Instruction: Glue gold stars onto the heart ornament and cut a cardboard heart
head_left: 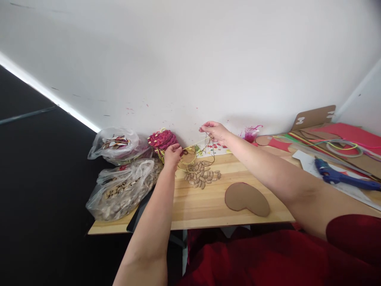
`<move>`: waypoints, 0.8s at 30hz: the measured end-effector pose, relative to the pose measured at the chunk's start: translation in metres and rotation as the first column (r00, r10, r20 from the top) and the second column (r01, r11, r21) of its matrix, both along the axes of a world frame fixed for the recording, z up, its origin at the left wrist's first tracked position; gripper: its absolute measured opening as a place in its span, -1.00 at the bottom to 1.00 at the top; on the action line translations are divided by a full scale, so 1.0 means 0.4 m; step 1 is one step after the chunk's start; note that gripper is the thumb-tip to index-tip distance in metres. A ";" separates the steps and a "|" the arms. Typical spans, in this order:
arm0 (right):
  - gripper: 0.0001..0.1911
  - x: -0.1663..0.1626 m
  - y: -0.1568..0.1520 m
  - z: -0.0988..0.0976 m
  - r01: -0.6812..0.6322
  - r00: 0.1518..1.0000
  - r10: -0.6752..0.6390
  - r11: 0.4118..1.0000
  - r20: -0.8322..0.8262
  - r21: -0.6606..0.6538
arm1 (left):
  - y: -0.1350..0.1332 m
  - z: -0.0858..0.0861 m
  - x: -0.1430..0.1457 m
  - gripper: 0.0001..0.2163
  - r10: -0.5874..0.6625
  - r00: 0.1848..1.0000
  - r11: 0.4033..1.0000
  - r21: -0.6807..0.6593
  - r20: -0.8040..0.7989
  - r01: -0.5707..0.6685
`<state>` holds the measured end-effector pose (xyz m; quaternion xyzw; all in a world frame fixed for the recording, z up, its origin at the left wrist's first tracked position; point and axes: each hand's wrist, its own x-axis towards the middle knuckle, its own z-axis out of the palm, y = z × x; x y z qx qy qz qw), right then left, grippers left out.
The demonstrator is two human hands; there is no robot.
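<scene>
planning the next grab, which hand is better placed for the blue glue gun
Probably the right hand: the glue gun lies on that side, and the left hand is farther away. Both hold yellow string.

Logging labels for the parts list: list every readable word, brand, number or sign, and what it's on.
None readable.
Blue glue gun: any markings too small and blurred to read.
Upper plastic bag and lower plastic bag: no legible print.
White sheet: small red shapes, no legible lettering.
Wall: streaks and pink specks, no writing.
</scene>
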<state>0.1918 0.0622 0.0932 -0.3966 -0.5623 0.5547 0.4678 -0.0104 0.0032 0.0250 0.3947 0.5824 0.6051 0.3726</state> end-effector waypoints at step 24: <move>-0.91 -0.075 -0.026 0.087 -0.264 0.887 0.070 0.888 0.456 0.378 | -0.066 0.092 0.023 -0.55 -0.487 0.872 0.873 0.061 0.057 0.484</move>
